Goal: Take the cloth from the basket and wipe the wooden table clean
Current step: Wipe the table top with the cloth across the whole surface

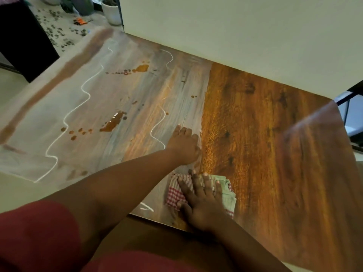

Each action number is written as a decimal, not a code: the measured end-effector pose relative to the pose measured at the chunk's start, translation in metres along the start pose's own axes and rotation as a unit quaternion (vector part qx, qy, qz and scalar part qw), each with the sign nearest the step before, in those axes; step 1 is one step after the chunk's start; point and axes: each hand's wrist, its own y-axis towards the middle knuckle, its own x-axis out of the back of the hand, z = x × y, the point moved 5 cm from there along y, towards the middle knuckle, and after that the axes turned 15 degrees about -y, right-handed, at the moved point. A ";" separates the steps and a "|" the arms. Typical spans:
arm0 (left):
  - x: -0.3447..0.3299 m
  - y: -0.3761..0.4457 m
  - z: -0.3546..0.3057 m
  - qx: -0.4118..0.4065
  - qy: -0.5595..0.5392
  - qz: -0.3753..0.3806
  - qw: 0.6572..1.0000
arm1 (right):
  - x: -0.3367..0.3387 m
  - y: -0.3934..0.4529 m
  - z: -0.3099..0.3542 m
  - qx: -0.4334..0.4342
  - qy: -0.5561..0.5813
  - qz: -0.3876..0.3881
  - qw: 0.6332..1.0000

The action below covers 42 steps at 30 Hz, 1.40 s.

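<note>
At the near edge of the wooden table [255,134], the checked cloth [227,195] is pressed flat under the right hand [202,203], whose fingers are spread straight. Just beyond, the left hand [184,146] is rested on the wood, fingers relaxed, holding nothing. Farther left, brown spills [112,122] and white wavy lines [78,107] are seen.

A wooden table [255,134] stands against a wall [235,26]. Near its front edge a cloth [227,195] lies under the right hand [202,205]. The left hand [183,144] rests just behind it. Spills [113,122] lie further left.
</note>
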 end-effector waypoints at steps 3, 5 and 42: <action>-0.001 0.011 0.023 -0.010 -0.024 -0.038 0.999 | 0.003 0.018 -0.012 -0.040 0.013 -0.018 0.999; -0.004 0.016 0.036 -0.010 -0.033 -0.053 0.998 | 0.006 0.034 -0.023 -0.069 0.023 -0.020 0.997; -0.008 0.049 0.064 0.056 -0.089 0.148 0.983 | 0.011 -0.009 0.020 -0.066 -0.018 0.048 0.996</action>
